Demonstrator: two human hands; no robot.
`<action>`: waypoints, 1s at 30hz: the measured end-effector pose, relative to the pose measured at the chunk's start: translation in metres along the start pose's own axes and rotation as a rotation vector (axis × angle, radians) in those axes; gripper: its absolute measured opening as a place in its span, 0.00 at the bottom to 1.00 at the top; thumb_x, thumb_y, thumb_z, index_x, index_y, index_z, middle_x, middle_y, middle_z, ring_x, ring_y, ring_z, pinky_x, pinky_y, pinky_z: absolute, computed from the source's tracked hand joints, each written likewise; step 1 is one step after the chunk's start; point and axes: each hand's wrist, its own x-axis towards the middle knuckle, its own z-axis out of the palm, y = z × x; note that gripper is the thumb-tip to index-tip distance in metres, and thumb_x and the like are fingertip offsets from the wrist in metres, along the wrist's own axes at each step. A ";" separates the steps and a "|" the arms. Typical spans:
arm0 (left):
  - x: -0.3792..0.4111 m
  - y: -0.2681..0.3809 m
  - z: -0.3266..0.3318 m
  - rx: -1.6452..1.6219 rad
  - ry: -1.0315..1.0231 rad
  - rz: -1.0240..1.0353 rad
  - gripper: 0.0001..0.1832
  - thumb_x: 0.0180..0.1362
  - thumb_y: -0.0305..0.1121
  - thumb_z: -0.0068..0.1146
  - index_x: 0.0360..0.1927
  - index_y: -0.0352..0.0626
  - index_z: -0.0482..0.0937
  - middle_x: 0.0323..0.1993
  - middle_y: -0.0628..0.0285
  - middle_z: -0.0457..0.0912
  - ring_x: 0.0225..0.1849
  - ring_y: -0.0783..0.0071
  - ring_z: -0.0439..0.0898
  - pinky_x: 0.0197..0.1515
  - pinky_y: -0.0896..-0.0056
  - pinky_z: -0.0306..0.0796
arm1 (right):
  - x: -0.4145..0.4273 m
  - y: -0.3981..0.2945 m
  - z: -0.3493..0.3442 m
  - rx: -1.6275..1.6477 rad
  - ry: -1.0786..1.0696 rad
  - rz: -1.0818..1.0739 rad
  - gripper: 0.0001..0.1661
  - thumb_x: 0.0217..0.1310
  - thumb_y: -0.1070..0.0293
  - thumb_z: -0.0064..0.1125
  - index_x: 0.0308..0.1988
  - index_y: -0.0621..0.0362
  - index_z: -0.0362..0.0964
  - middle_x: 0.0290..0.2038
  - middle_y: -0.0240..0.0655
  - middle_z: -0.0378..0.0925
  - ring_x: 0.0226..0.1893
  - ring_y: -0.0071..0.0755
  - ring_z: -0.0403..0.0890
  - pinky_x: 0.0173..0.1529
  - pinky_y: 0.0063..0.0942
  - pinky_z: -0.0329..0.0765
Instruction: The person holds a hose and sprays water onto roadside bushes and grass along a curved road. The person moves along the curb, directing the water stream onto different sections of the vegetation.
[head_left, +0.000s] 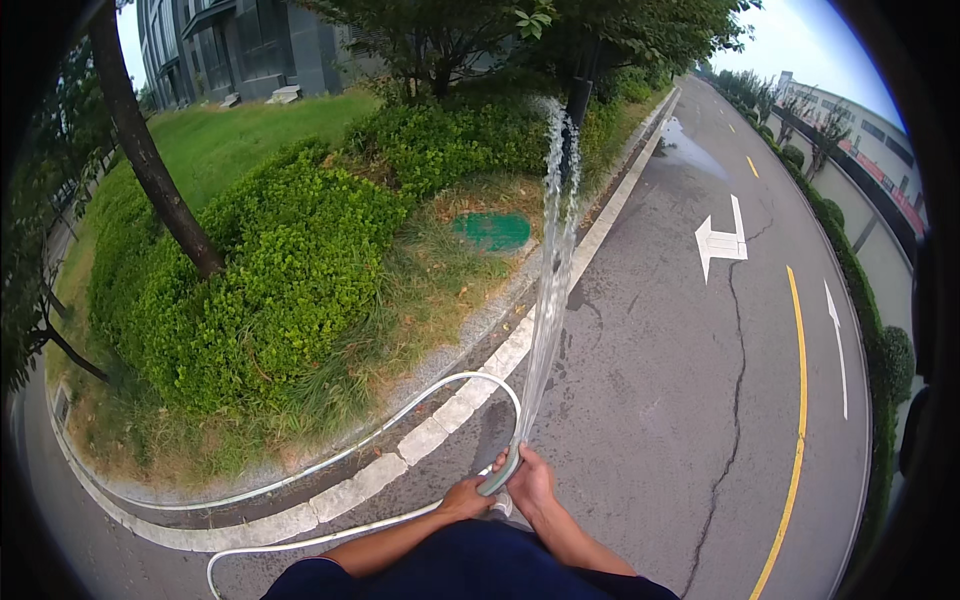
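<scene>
Both of my hands grip a pale water hose in front of my body. My left hand is closed around it lower down, and my right hand holds it near its mouth. From there a stream of water shoots up and forward, splitting into two strands and breaking into drops toward the roadside shrubs. The rest of the hose loops over the kerb and runs left along its inner edge. Another length crosses the pavement below my left forearm.
A clipped green hedge and a leaning tree trunk stand to the left. Near the kerb lies a green oval cover. Ahead rises a dark post. The asphalt road stretches rightward, with a puddle farther on.
</scene>
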 end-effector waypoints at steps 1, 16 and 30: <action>0.001 0.000 0.000 -0.008 -0.025 -0.007 0.28 0.45 0.48 0.59 0.46 0.40 0.78 0.40 0.44 0.81 0.44 0.48 0.80 0.48 0.56 0.71 | 0.002 0.000 -0.001 0.012 -0.006 0.004 0.15 0.67 0.61 0.45 0.40 0.64 0.66 0.31 0.41 0.73 0.35 0.40 0.74 0.47 0.36 0.71; 0.006 -0.011 0.001 -0.010 -0.100 0.005 0.29 0.45 0.48 0.60 0.49 0.42 0.77 0.42 0.47 0.81 0.46 0.53 0.80 0.49 0.59 0.71 | -0.002 0.008 0.003 -0.062 0.089 -0.022 0.15 0.67 0.60 0.44 0.38 0.62 0.68 0.29 0.39 0.74 0.32 0.37 0.74 0.44 0.35 0.72; 0.002 -0.005 -0.002 0.049 -0.065 0.045 0.27 0.44 0.47 0.62 0.45 0.39 0.78 0.39 0.45 0.81 0.45 0.50 0.80 0.48 0.56 0.71 | -0.009 0.005 0.005 0.006 0.101 -0.042 0.14 0.68 0.60 0.43 0.39 0.61 0.64 0.29 0.39 0.71 0.33 0.37 0.73 0.44 0.34 0.71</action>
